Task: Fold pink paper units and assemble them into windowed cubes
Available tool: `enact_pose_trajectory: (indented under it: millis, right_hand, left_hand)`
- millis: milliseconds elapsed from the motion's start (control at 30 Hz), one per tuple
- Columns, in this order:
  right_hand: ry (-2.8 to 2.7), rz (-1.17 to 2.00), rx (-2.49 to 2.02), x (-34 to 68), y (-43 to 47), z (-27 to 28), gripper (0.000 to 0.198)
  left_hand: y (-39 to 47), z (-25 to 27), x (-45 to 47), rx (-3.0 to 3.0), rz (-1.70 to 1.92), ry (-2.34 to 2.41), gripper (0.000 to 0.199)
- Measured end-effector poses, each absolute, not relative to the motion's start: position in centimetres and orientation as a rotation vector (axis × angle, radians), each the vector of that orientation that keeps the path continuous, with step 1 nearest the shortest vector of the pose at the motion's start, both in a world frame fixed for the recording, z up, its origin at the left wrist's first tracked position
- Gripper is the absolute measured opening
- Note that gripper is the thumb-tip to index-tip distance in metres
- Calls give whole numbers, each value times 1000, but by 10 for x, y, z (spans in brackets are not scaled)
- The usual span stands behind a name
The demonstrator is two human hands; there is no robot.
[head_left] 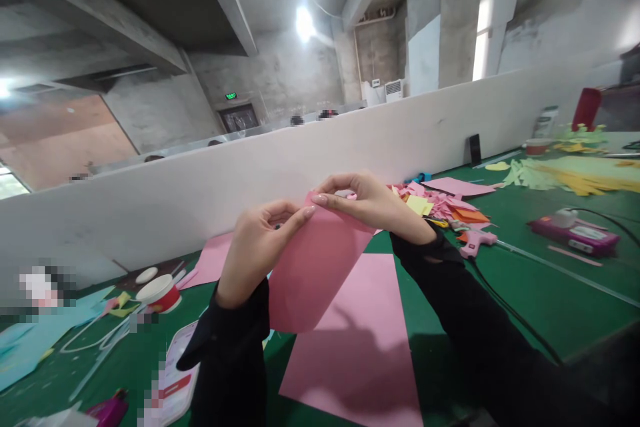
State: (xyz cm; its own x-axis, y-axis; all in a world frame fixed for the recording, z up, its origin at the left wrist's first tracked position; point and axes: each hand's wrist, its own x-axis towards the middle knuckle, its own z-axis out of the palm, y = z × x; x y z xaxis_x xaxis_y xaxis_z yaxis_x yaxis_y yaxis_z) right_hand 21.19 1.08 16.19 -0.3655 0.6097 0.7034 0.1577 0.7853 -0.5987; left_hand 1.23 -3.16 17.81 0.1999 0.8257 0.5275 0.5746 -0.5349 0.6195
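Observation:
Between my two hands a sheet of pink paper (315,267) is held up, its lower part curving down above the table. My left hand (260,243) pinches its top edge between thumb and fingers. Close beside it, my right hand (363,203) pinches the same edge, the thumb tips nearly meeting. Beneath lies a flat pink paper sheet (370,353) on the green table, partly covered by the raised one and shaded by my arms. Another pink sheet (215,260) lies behind my left hand.
To the right are a pink glue gun (477,241), paper scraps (445,203), a purple box (575,233) and fringed green paper (560,173). A paper cup (160,292), a phone (175,373) and blue paper (55,333) lie left. A white partition (280,167) bounds the table's back.

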Motion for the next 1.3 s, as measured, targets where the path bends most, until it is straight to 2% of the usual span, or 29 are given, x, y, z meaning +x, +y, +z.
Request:
enact_pose_trajectory:
  millis: [1300]
  right_hand:
    - [-1891, 584, -561, 207, 3, 163, 33]
  left_hand:
    - [-34, 180, 7, 2135, 1288, 1314, 27]
